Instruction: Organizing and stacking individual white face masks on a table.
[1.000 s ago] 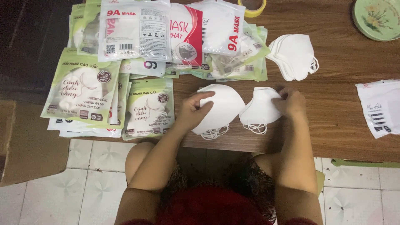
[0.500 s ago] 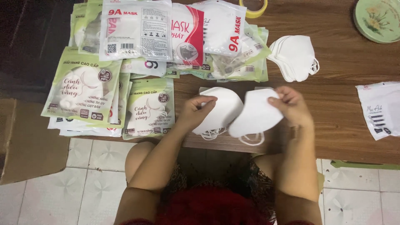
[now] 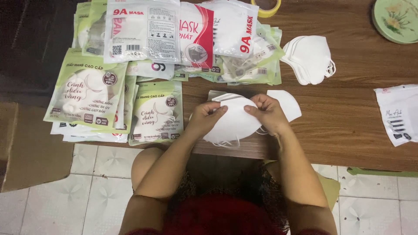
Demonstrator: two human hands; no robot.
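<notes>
Both my hands pinch a small stack of folded white face masks near the front edge of the wooden table. My left hand grips the stack's left upper edge and my right hand its right upper edge. The ear loops hang below the stack. One more white mask lies flat just behind my right hand.
Green and white mask packets lie at the left, with more packets piled behind. A second stack of white masks sits at the back right, a clear packet at the right edge, a round green lid and a tape roll at the back.
My right hand lifted the mask that lay to the right and brought it left onto the mask under my left hand; both hands now hold them together.
</notes>
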